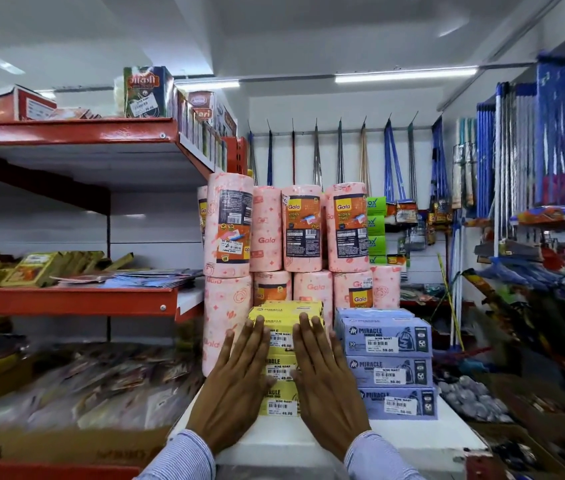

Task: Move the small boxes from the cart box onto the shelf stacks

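A stack of yellow small boxes [279, 367] with price stickers stands on the white shelf [412, 438], low in the middle of the head view. Both palms lie flat against its front. My left hand [236, 382] presses the stack's left part, fingers straight and together. My right hand [326, 382] presses the right part the same way. Neither hand grips a box. To the right of the yellow stack stands a stack of three blue small boxes [390, 365]. The cart box is out of view.
Pink kitchen towel rolls [284, 233] are piled right behind both stacks. Red shelves [66, 299] with packets run along the left, with a cardboard box of packets [76, 393] below. Mops and brooms [516, 161] hang at the back and right.
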Tool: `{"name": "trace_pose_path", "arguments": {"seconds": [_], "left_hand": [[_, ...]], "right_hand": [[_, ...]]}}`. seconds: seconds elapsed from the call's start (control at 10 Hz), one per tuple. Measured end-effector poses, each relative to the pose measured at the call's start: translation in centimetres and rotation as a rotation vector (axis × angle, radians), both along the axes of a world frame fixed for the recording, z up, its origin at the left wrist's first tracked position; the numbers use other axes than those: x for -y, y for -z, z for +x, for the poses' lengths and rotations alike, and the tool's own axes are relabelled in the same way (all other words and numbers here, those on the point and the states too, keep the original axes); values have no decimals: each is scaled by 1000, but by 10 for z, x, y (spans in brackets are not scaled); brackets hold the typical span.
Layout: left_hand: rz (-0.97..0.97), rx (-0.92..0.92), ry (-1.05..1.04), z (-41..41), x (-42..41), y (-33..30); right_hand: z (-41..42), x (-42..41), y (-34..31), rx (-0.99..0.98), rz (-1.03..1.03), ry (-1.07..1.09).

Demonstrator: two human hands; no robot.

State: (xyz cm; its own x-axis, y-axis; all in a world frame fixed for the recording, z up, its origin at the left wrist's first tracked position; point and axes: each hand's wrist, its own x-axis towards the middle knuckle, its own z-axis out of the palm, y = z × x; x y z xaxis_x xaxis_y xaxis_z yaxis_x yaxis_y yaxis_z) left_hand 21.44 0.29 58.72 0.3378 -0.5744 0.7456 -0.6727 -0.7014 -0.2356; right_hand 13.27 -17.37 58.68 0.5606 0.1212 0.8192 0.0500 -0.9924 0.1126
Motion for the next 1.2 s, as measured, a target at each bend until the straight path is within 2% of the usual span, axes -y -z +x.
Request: {"name": "trace_pose_path", "arguments": {"seconds": [0.2, 0.5, 0.8, 1.2], "left_hand": [[-28, 17, 109, -35, 42, -10], [16, 60, 193, -66, 129, -19], [23, 33, 100, -57, 160, -11], [-44, 27, 132, -66, 154, -10]], "right_hand": [[-44, 45, 4, 76, 34, 6], [-75, 129, 1, 60, 121, 135], [-61, 147, -3, 39, 108, 57], [-63, 139, -4, 73, 96, 17]]}}
